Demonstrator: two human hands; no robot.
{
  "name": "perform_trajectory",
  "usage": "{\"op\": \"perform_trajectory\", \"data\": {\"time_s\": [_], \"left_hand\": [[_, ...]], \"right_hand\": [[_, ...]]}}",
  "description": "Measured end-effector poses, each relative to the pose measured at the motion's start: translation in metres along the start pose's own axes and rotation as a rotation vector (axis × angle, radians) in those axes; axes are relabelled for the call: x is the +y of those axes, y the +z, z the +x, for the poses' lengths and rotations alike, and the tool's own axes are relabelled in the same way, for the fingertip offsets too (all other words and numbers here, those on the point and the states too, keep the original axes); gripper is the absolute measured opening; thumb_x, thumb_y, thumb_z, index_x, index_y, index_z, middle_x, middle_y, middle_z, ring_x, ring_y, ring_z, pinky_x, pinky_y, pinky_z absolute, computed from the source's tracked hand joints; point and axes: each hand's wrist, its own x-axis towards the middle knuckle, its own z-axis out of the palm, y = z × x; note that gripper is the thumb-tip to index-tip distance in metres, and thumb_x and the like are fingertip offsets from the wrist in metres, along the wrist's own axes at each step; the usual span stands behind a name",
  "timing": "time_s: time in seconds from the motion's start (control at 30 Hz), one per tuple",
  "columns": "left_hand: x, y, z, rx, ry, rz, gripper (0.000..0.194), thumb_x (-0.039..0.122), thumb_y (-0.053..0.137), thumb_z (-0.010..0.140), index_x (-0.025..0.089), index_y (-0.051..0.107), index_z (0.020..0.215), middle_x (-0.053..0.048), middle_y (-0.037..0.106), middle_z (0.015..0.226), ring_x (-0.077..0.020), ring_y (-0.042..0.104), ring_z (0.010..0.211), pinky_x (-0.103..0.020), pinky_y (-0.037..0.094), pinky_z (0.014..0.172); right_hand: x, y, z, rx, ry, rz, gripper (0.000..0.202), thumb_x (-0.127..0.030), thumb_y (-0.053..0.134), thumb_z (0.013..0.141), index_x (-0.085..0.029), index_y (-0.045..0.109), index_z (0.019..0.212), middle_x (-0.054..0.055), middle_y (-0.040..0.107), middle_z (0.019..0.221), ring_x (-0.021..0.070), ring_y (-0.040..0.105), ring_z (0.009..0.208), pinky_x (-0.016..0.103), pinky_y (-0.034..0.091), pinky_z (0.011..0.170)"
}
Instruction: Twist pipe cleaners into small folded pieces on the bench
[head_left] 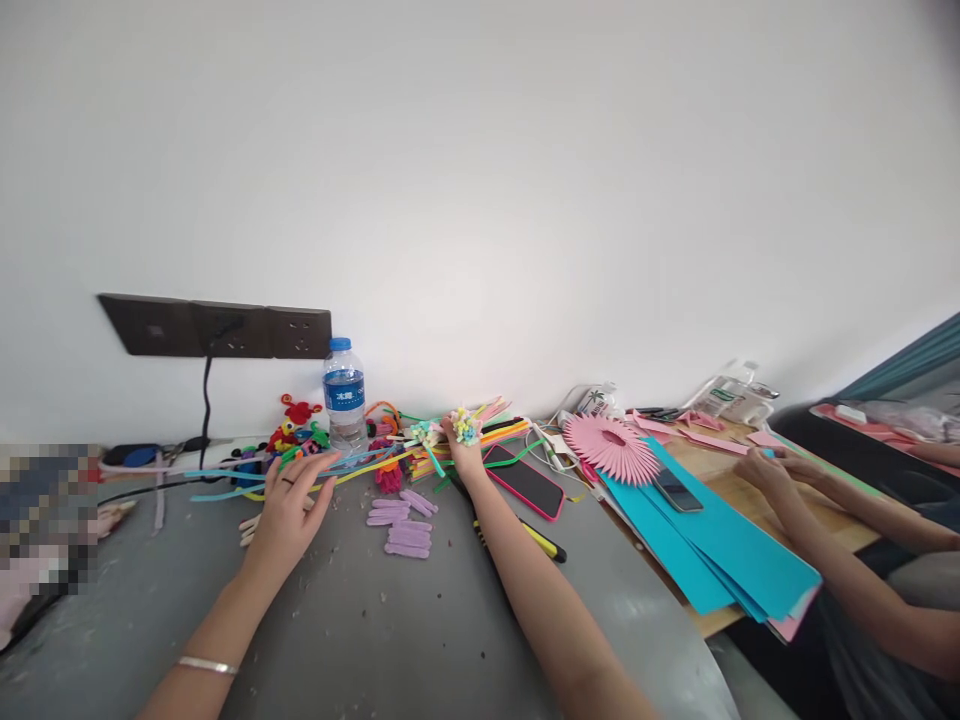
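Note:
My left hand is over the left part of the grey table, its fingers apart and nothing in its grasp. Blue and yellow pipe cleaners stretch past its fingertips. Farther right, my right hand reaches into a pile of many-coloured pipe cleaners by the wall. A cluster of small pale yellow and blue flower-like pieces covers its fingers, so their grip is hidden. Between my arms lie several short folded lilac pipe-cleaner pieces in two groups.
A water bottle stands at the wall beside small fuzzy figures. Near my right forearm are a pink-edged phone and a yellow-black cutter. Blue paper sheets and a pink paper fan lie before another person's hands.

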Motion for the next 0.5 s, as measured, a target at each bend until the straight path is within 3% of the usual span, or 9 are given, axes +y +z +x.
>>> {"op": "perform_trajectory", "data": {"time_s": [0.13,0.27,0.5], "left_hand": [[0.015,-0.008,0.016,0.046,0.022,-0.066,0.024,0.03,0.045,0.094,0.024,0.062,0.111,-0.01,0.069,0.109,-0.028,0.062,0.107,-0.049,0.041,0.101],[0.043,-0.01,0.043,-0.018,-0.022,-0.147,0.023,0.033,0.046,0.094,0.023,0.064,0.104,-0.008,0.069,0.105,-0.0256,0.064,0.101,-0.039,0.05,0.088],[0.073,0.009,0.08,-0.118,-0.106,-0.253,0.024,0.031,0.052,0.088,0.023,0.062,0.108,-0.008,0.068,0.112,-0.0246,0.067,0.093,-0.036,0.055,0.08]], "right_hand": [[-0.004,0.001,-0.001,0.018,0.003,0.034,0.031,-0.049,0.046,0.085,-0.021,0.058,0.076,0.006,0.06,0.08,0.0221,0.054,0.079,0.037,0.046,0.079],[-0.004,0.002,0.0,0.005,-0.01,0.053,0.035,-0.051,0.042,0.087,-0.022,0.057,0.075,0.006,0.059,0.078,0.0221,0.055,0.079,0.036,0.048,0.078],[0.003,0.002,0.001,-0.065,-0.026,0.01,0.037,-0.049,0.036,0.091,-0.022,0.06,0.083,0.009,0.061,0.085,0.024,0.057,0.083,0.039,0.048,0.084]]}}
